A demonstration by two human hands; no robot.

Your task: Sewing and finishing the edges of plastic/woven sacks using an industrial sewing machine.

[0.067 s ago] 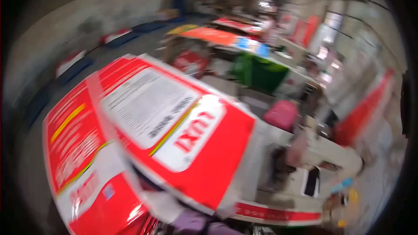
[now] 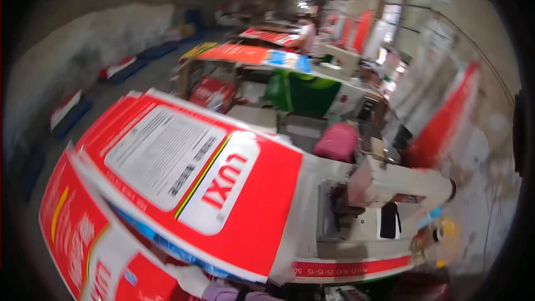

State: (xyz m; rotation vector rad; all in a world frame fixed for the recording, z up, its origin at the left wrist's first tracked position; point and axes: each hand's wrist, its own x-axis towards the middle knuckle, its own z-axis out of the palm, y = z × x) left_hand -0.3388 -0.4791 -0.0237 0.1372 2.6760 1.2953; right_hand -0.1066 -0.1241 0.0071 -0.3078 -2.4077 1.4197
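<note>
My left hand, in a white glove below a purple sleeve, is closed on the edge of a red and white printed sack at the lower left. The sack is tilted and partly cut off by the picture's lower edge. Beside it a flat stack of similar red sacks lies on the table, with a strip of blue showing along its near side. A narrow gap parts the held sack from the stack. No part of my right hand shows.
A cream sewing machine stands right of the stack, a dark phone-like object by its base. Behind are a pink bundle, a green cloth and another worktable with printed sheets. Blue-edged bundles line the left wall.
The held sack has come down and left, away from the stack, and the gap between them has widened. My view has swung, so the surroundings sit further left.
</note>
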